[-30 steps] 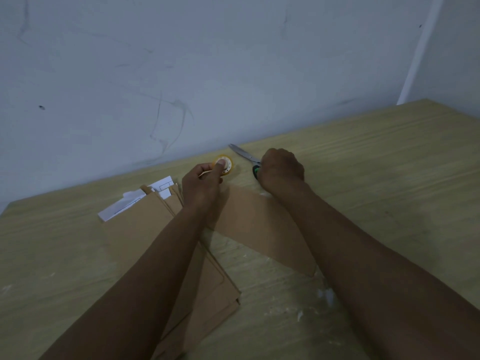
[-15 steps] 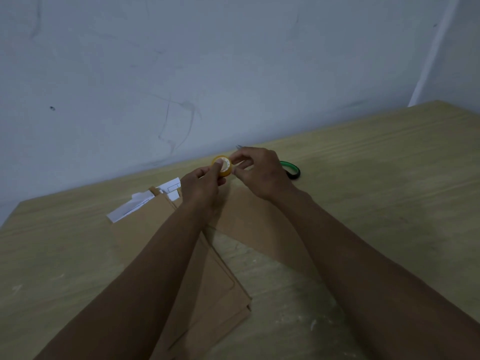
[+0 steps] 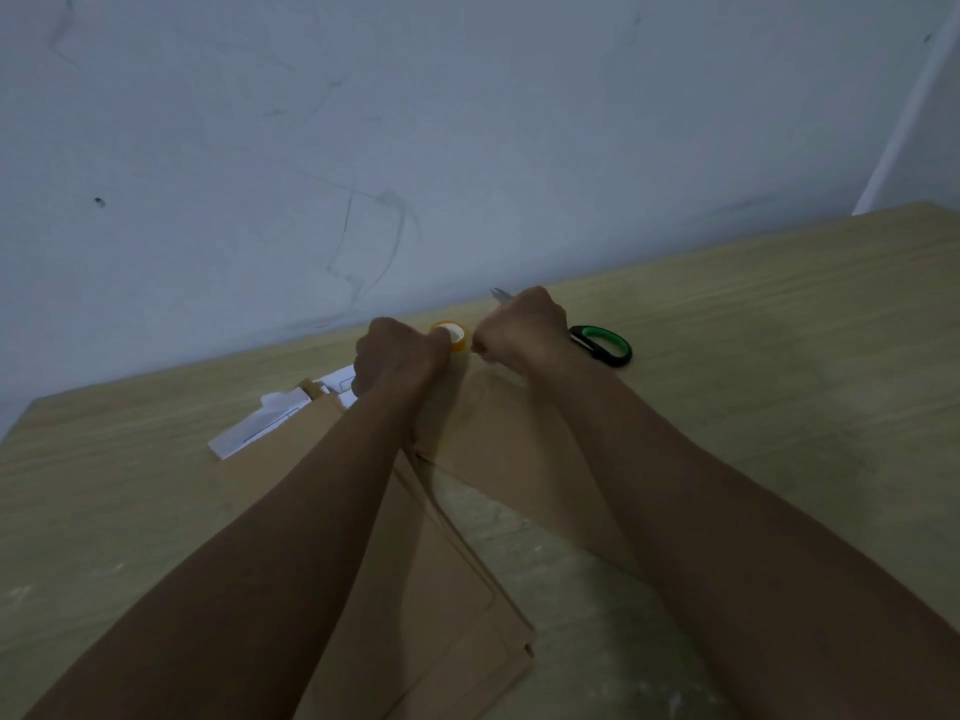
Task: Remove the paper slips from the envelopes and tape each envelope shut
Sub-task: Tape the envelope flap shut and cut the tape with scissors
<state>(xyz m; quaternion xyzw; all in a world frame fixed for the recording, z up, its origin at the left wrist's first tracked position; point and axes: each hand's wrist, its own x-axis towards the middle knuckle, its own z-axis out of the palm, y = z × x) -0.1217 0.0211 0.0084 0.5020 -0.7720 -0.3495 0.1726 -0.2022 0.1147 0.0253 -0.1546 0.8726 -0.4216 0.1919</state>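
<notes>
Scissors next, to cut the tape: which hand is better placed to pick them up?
Right, probably. The right hand sits directly over the scissors, whose green handle shows just beside it. The left hand grips the tape roll.

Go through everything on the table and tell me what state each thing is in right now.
Tape roll: held by the left hand.
Right hand: fingers pinched beside the roll, probably on the tape end.
Scissors: lying on the table, untouched.
Envelope under the hands: flat.
Envelope stack: flat.
Paper slips: poking out at the stack's far end.
</notes>
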